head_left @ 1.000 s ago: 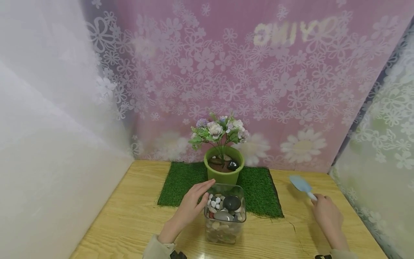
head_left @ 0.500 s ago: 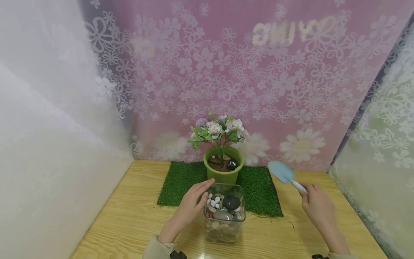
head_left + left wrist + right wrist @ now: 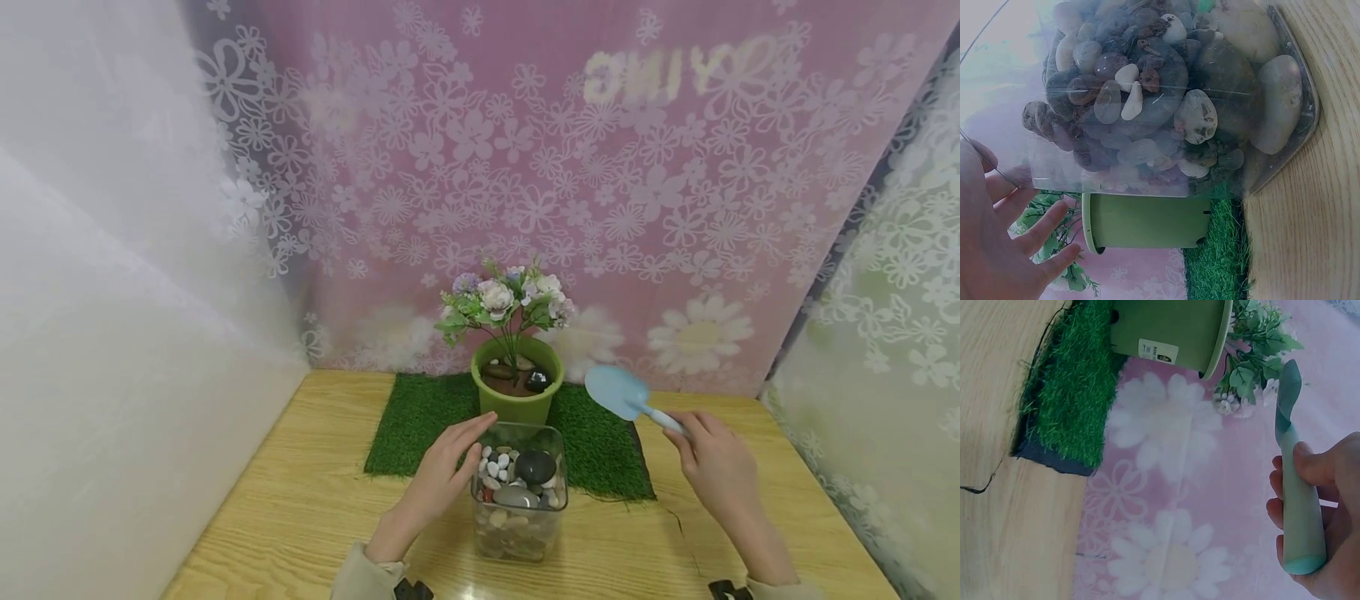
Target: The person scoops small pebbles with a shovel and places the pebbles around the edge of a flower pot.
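My right hand (image 3: 720,467) grips the pale handle of a light blue garden trowel (image 3: 618,393), its blade pointing left beside the flower pot. The right wrist view shows the fingers and thumb wrapped round the trowel's handle (image 3: 1300,506). My left hand (image 3: 444,467) touches the left side of a clear square container (image 3: 517,533), its fingers extended along the rim. Inside are pebbles: white ones, a large black stone (image 3: 536,467) and a grey one (image 3: 516,497). Right behind it, a green pot (image 3: 517,408) bears flowers (image 3: 498,298) and a few stones on brown soil.
The pot stands on a green artificial grass mat (image 3: 607,467) on a wooden table (image 3: 300,508). A pink floral curtain (image 3: 420,183) hangs behind, with pale sheets at left and right. A thin dark strand (image 3: 671,512) trails from the mat's right corner.
My right hand has lifted the trowel and carried it leftward, from the table's right side to over the mat's right edge near the pot. The left hand has stayed at the container.
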Tool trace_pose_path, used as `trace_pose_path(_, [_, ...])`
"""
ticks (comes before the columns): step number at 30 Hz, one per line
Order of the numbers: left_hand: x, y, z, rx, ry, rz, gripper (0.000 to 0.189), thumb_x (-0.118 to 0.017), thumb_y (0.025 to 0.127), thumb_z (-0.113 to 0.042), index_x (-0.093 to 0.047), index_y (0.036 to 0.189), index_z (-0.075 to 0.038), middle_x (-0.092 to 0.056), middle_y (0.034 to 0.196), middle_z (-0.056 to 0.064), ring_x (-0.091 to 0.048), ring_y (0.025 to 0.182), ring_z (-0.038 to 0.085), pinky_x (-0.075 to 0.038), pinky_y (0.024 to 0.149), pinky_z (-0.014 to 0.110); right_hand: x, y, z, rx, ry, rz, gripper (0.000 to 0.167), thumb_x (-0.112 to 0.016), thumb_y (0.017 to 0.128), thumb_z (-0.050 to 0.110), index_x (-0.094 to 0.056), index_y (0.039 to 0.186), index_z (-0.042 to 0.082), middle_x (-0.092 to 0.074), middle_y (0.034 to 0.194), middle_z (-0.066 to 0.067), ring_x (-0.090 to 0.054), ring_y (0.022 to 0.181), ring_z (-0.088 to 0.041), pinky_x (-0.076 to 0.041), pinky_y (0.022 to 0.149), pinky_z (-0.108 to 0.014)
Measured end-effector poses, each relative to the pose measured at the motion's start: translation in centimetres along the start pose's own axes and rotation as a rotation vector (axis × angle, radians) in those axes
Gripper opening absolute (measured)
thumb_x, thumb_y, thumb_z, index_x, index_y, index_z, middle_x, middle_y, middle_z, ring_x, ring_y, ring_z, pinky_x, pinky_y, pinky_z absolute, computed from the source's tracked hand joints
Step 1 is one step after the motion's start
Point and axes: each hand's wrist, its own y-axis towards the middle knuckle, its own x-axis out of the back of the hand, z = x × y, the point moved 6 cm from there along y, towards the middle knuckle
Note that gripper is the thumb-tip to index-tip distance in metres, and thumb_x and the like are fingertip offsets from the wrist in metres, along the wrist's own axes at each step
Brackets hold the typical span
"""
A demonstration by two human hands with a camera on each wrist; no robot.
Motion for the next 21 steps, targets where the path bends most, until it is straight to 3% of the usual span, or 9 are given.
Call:
trace_pose_path(3, [0.0, 0.0, 0.0, 0.000, -0.003, 0.001, 0.046, -0.049, 0.108, -0.018, -0.047, 0.154, -0.019, -0.048, 0.155, -0.001, -0.047, 0.139, 0.021, -0.043, 0.109, 0.053, 0.4, 0.4, 0.8, 0.042, 0.003, -0.042, 0.030, -0.082, 0.078, 0.007, -0.073, 0.107, 0.006, -0.066, 0.086, -0.010, -0.060, 0.068, -0.028, -0.046, 0.060, -0.049])
trace_pose_path(6, [-0.1, 0.0, 0.1, 0.008, -0.005, 0.006, 0.046, -0.049, 0.108, -0.019, -0.046, 0.154, -0.020, -0.048, 0.155, -0.002, -0.047, 0.139, 0.021, -0.043, 0.110, 0.053, 0.9, 1.0, 1.6, 0.081, 0.020, -0.075, 0.019, -0.071, 0.094, 0.022, -0.073, 0.109, 0.009, -0.066, 0.088, -0.009, -0.061, 0.074, -0.030, -0.044, 0.062, -0.050])
trace_pose_path(11, [0.0, 0.1, 0.0, 0.012, 0.002, 0.005, 0.045, -0.048, 0.108, -0.018, -0.047, 0.154, -0.019, -0.047, 0.155, -0.003, -0.047, 0.139, 0.021, -0.042, 0.110, 0.052, 1.7, 2.1, 3.0, 0.138, 0.027, -0.109, 0.050, -0.039, 0.108, 0.048, -0.074, 0.110, 0.012, -0.065, 0.089, -0.008, -0.060, 0.074, -0.029, -0.041, 0.061, -0.047])
trace_pose_path(17, [0.0, 0.1, -0.1, 0.014, 0.007, 0.005, 0.045, -0.048, 0.108, -0.017, -0.048, 0.153, -0.018, -0.048, 0.155, -0.002, -0.047, 0.139, 0.021, -0.042, 0.111, 0.052, 2.0, 3.2, 4.7, 0.196, 0.082, -0.070, 0.054, -0.035, 0.108, 0.048, -0.072, 0.111, 0.009, -0.065, 0.091, -0.008, -0.060, 0.081, -0.031, -0.044, 0.066, -0.048])
trace_pose_path(21, [0.0, 0.1, -0.1, 0.019, -0.001, 0.012, 0.045, -0.048, 0.108, -0.018, -0.047, 0.154, -0.019, -0.048, 0.155, -0.001, -0.047, 0.140, 0.021, -0.041, 0.111, 0.052, 1.9, 3.7, 5.5, 0.218, 0.103, -0.051, 0.054, -0.033, 0.109, 0.044, -0.069, 0.111, 0.004, -0.064, 0.091, -0.010, -0.058, 0.081, -0.030, -0.039, 0.064, -0.042])
